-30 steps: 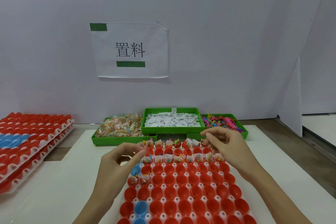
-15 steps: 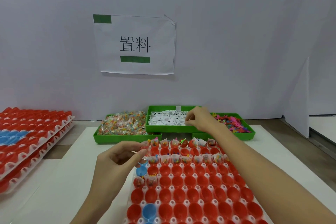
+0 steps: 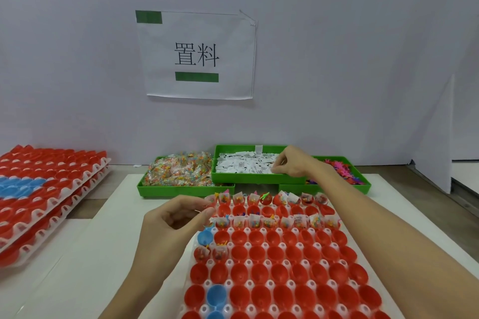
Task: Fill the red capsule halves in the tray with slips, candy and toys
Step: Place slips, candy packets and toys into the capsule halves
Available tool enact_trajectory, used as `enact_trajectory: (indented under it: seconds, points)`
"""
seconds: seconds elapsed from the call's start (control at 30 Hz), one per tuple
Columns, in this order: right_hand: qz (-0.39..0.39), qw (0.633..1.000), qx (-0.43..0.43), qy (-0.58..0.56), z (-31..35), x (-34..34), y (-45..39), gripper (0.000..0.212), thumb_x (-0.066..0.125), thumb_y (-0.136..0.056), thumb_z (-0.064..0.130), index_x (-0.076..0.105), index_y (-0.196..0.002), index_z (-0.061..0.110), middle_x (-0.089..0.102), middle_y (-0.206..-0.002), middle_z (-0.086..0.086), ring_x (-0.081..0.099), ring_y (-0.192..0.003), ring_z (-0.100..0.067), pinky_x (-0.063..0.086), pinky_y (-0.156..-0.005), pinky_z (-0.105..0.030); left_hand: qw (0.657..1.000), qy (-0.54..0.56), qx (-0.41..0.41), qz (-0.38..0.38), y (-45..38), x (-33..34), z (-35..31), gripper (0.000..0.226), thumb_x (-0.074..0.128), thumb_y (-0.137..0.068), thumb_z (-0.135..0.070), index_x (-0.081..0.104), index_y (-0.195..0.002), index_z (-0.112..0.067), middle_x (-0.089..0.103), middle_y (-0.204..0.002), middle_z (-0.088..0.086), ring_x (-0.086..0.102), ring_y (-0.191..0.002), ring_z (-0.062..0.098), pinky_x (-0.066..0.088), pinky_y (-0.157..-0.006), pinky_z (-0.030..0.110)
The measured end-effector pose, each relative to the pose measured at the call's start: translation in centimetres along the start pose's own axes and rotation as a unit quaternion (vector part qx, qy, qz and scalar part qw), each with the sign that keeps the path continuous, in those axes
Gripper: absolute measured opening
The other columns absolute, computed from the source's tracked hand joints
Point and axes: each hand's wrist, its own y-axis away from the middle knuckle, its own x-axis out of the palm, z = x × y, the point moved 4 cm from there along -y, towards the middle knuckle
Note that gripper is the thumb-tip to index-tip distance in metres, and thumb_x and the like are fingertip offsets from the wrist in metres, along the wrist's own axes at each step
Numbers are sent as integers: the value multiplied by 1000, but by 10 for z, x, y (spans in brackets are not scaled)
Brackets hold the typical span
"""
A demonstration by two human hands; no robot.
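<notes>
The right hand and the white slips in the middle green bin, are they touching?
Touching. The head view shows the right hand with its fingertips down on the white slips, no gap visible.

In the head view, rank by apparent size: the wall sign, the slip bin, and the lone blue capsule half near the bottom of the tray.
1. Wall sign
2. Slip bin, farther off, so true size is unsure
3. Blue capsule half

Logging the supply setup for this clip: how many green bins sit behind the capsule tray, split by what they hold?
Candy bin: 1
Slip bin: 1
Toy bin: 1
Total: 3
</notes>
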Motion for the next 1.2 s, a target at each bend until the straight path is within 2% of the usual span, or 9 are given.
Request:
enact_trajectory:
  seconds: [0.1,0.2,0.33,0.47,0.6,0.77,0.97,1.1,1.2]
  points:
    - [-32,999,-5,-10,-3,-2,4,16,66,-98,16,75,-104,4,72,-105,-5,65,-88,-17,54,-77,-27,1000,-1,-1,1,0,0,-1,16,85,-79,-16,82,-83,-32,79,-84,0,74,-71,15,59,-65,18]
    - [-75,997,-13,-22,-6,-5,10,14,63,-100,18,71,-106,8,72,-93,-4,69,-84,-19,51,-66,-22,1000,0,-4,3,0,1,-1,16,84,-79,-17,82,-83,-32,79,-84,1,74,-72,15,59,-65,18]
    - [-133,990,-42,-23,-8,-7,17,13,63,-100,17,71,-107,10,72,-84,2,66,-66,-4,45,-53,-11,1000,4,-5,6,2,1,-2,15,84,-78,-18,81,-83,-32,79,-83,2,75,-72,16,59,-66,18]
    - [-177,982,-69,-23,-9,-8,24,14,66,-98,19,74,-107,13,76,-96,-3,70,-69,-7,49,-58,-13,1000,6,-6,11,2,1,-3,13,83,-75,-24,81,-84,-33,79,-82,1,75,-72,17,59,-65,17]
    - [-204,975,-85,8,-10,-5,27,15,66,-98,23,75,-107,16,74,-101,0,66,-86,-9,53,-81,-25,1000,0,-6,16,2,1,-1,12,83,-73,-28,81,-83,-35,79,-82,2,75,-70,18,59,-66,18]
    - [-235,969,-80,2,-12,-4,28,15,63,-100,21,72,-108,13,71,-99,2,58,-83,-5,48,-81,-22,1000,-3,-6,24,2,2,1,13,83,-73,-28,81,-84,-33,79,-83,2,75,-70,18,59,-66,18]
    - [-215,974,-48,-51,-16,-4,28,12,67,-97,14,72,-107,12,67,-91,4,63,-81,-7,57,-77,-24,1000,-5,-9,27,2,2,2,13,83,-74,-27,81,-85,-34,79,-84,1,75,-71,17,59,-66,17]
    - [-199,977,-38,-73,-19,-6,30,14,67,-96,8,74,-108,12,69,-93,2,65,-82,-8,54,-73,-18,1000,-6,-9,24,2,2,1,13,83,-74,-27,81,-85,-34,79,-85,1,75,-72,17,59,-65,17]
    - [-208,973,-30,-91,-21,-6,34,10,71,-93,11,74,-103,11,72,-91,0,69,-80,-10,59,-78,-25,1000,-8,-11,24,3,2,1,13,83,-74,-26,81,-85,-33,79,-84,1,75,-71,17,59,-66,17]
